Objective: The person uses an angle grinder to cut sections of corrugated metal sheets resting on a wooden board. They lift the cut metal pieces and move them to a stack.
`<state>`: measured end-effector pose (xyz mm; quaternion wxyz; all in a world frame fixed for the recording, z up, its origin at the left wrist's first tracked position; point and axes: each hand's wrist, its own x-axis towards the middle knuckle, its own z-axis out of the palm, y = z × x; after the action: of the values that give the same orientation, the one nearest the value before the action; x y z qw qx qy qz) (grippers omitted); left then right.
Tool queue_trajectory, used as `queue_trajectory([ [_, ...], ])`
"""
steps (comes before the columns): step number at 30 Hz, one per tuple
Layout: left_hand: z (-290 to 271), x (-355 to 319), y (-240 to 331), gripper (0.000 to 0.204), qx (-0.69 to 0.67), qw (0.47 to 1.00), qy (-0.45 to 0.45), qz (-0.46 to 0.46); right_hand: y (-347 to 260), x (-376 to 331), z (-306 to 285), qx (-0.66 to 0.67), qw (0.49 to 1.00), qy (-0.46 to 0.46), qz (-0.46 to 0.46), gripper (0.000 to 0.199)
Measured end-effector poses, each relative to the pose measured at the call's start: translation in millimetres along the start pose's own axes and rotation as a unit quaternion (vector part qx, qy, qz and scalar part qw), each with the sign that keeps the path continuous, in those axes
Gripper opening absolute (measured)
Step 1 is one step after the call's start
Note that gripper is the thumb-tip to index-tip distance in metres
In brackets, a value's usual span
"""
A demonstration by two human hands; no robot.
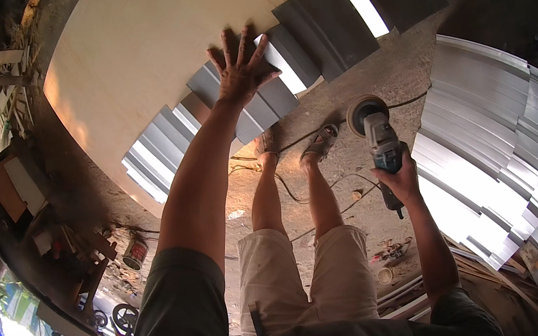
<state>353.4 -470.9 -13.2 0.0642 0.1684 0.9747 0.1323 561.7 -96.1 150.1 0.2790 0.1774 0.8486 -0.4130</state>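
My left hand (242, 73) lies with spread fingers on a grey sheet strip (267, 109) at the near edge of a large pale wooden board (135, 63). Beside it, several more grey and dark strips overhang the same edge, among them a wide dark piece (326, 29) to the right. My right hand (401, 179) is wrapped round the body of an angle grinder (383, 140). The grinder's round disc (367, 114) points away from me, apart from the strips. Its cord cannot be followed fully.
A big stack of shiny grey strips (489, 149) fills the right side. Dark cables (294, 199) wind over the dirt floor around my sandalled feet. A paint tin (134, 253) stands at left, and a small cup (386, 275) sits near wood scraps at lower right.
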Motion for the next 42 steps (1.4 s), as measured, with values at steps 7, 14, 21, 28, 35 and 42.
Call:
queue_trajectory([
  [7, -1.3, -1.9, -3.5, 0.079, -0.016, 0.999, 0.031, 0.007, -61.2, 8.9, 72.4, -0.241, 0.942, 0.072, -0.221, 0.081],
  [14, -3.1, -1.6, -2.3, 0.061, -0.021, 0.999, 0.039, 0.0, -79.8, 40.1, 102.0, -0.31, 0.916, 0.098, -0.235, 0.078],
  [21, -2.5, -2.4, -4.0, 0.058, -0.027, 0.999, 0.036, 0.0, -84.3, 48.3, 96.0, -0.32, 0.91, 0.109, -0.24, 0.077],
  [28, -2.1, -1.9, -3.7, 0.059, -0.024, 0.999, 0.022, -0.003, -77.0, 26.5, 81.3, -0.287, 0.929, 0.16, -0.169, 0.077],
  [35, -6.3, -2.8, -3.5, 0.061, -0.017, 1.0, -0.001, -0.006, -82.6, 20.5, 73.9, -0.035, 0.991, 0.102, -0.078, 0.065],
  [42, -6.3, 2.2, -0.9, 0.062, 0.0, 1.0, -0.01, -0.001, -88.2, 33.0, 106.2, 0.398, 0.915, -0.004, 0.059, 0.055],
])
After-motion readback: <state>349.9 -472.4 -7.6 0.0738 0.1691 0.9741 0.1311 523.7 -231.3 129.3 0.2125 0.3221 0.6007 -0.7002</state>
